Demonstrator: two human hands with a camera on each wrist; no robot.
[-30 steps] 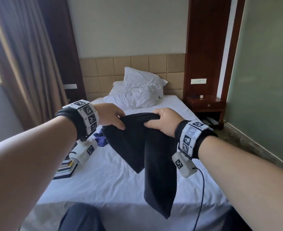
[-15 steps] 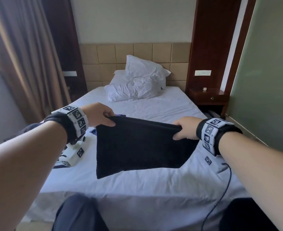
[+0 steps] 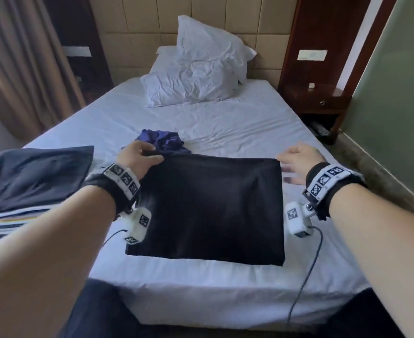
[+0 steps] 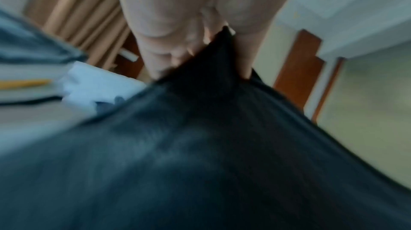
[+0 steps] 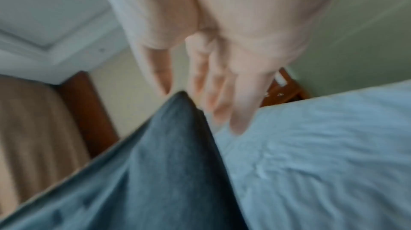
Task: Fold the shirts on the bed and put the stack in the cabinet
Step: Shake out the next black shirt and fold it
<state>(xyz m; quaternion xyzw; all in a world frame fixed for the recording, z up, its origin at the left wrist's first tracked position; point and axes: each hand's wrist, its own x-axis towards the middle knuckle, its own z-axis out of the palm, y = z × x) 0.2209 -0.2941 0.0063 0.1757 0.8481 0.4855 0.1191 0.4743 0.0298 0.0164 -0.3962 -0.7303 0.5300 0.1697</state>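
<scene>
Lying flat near the foot of the bed (image 3: 225,123), the folded black shirt (image 3: 208,208) forms a neat rectangle on the white sheet. The left hand (image 3: 137,157) grasps its far left corner, the fingers (image 4: 164,43) and thumb pinching the cloth, as the left wrist view also shows. The right hand (image 3: 298,159) hangs just beside the far right corner with its fingers (image 5: 224,96) straight and released, apart from the fabric; it is blurred. A crumpled blue shirt (image 3: 163,141) lies just beyond the black one, touching its far edge. A stack of folded shirts (image 3: 30,181), dark on top and striped beneath, sits at the left. Two white pillows (image 3: 198,71) rest against the headboard.
</scene>
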